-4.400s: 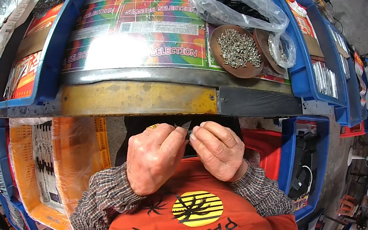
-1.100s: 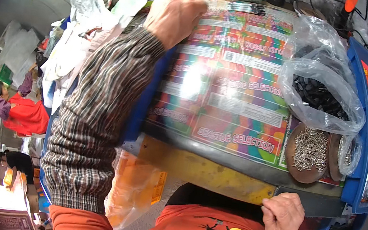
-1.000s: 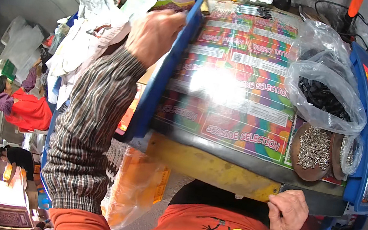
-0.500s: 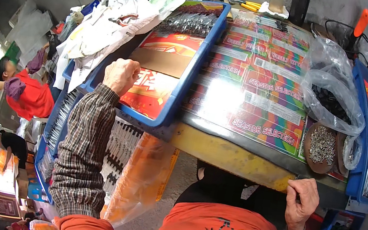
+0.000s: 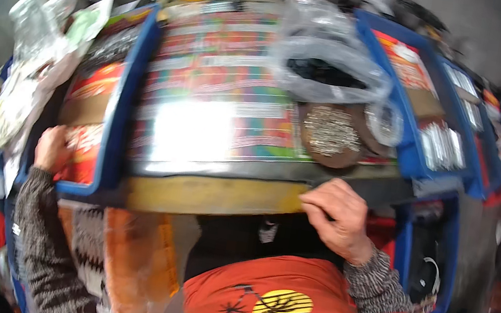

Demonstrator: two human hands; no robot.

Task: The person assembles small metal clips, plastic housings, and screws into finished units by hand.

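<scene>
Since half a second ago, the left hand has been sliding down the blue tray on the left toward its near corner, while the right hand has been coming up to the counter's front edge. Seen from the head camera, the left hand is resting inside that tray, fingers curled loosely against the red packets lying in it; whether it is actually gripping one I cannot tell. The right hand is closing its fingers over the counter's dark metal lip, just below a round brown dish that is holding a heap of small silvery metal pieces. Behind the dish, a clear plastic bag is sitting with something dark inside. A colourful printed sheet is covering the middle of the counter. On the right, another blue tray is holding more packets and pale strips.
</scene>
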